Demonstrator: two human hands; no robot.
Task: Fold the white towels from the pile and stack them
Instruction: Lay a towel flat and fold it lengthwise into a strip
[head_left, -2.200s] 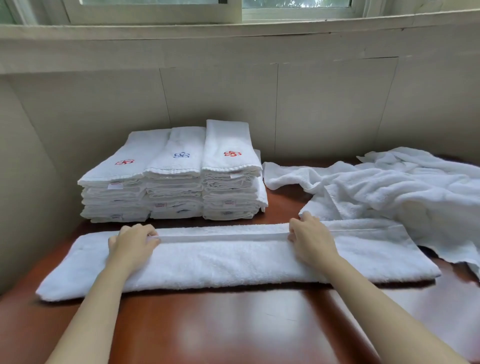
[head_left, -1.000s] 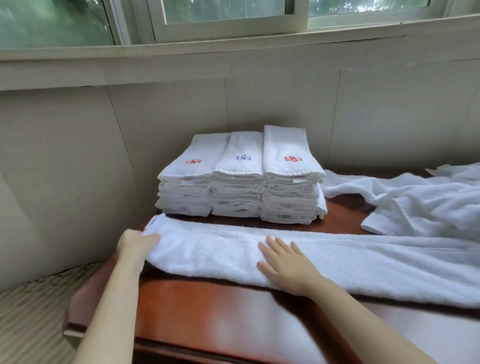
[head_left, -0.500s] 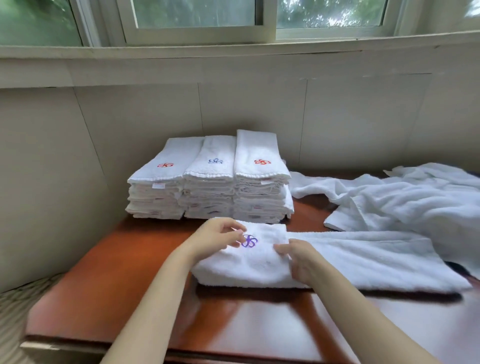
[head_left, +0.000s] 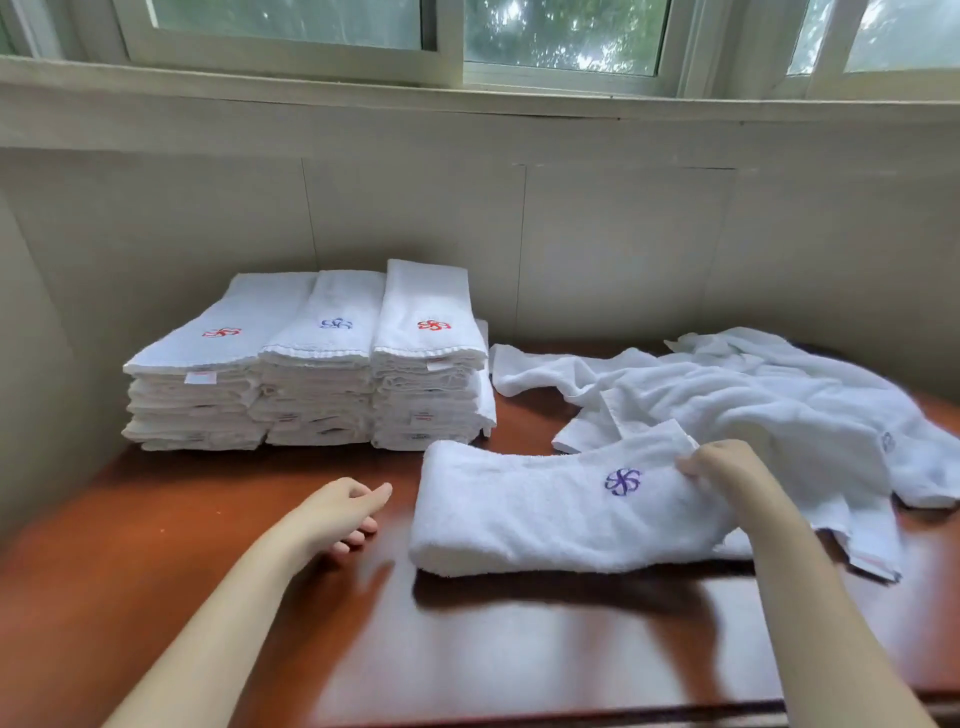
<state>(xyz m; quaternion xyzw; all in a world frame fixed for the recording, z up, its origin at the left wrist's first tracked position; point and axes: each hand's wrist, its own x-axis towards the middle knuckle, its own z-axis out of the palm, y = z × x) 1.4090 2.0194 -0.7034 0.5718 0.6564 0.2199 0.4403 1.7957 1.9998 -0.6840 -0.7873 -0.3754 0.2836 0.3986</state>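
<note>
Left hand (head_left: 337, 512) now lifted off folded white terry towel (head_left: 545, 514), fingers relaxed, right hand (head_left: 727, 470) pinching towel's right end.

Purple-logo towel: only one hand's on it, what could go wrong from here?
The right hand alone pinches the half-folded towel; the left hand is off it, so the layers may slip apart. Its right end lies against the loose pile, which could drag along.

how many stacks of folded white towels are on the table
3, side by side at the back left of the brown wooden table: left stack, red emblem; middle stack, blue emblem; right stack, red emblem. More may hide behind.
</note>
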